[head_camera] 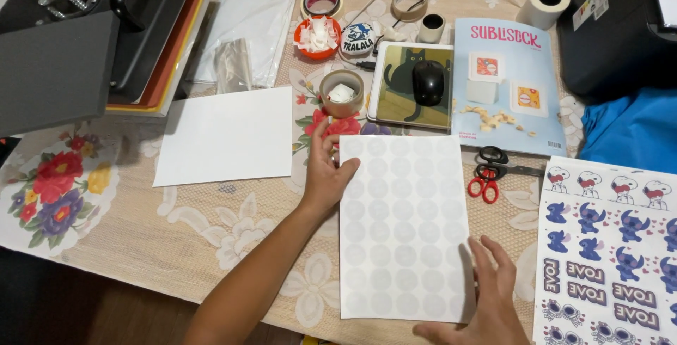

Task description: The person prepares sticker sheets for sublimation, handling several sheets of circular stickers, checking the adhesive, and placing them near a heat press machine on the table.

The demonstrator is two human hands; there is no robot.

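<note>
A white sheet with rows of faint round circles (403,225) lies flat on the flowered tablecloth in front of me. My left hand (326,172) rests at the sheet's upper left edge, thumb touching the paper. My right hand (486,296) lies with fingers spread on the sheet's lower right corner. Neither hand grips anything.
A blank white sheet (227,133) lies to the left. Red-handled scissors (486,172) and a printed sheet of cartoon characters (613,246) are to the right. Behind are a tape roll (342,93), a mouse on a cat-picture pad (428,82), a light blue package (504,84) and a heat press (92,28).
</note>
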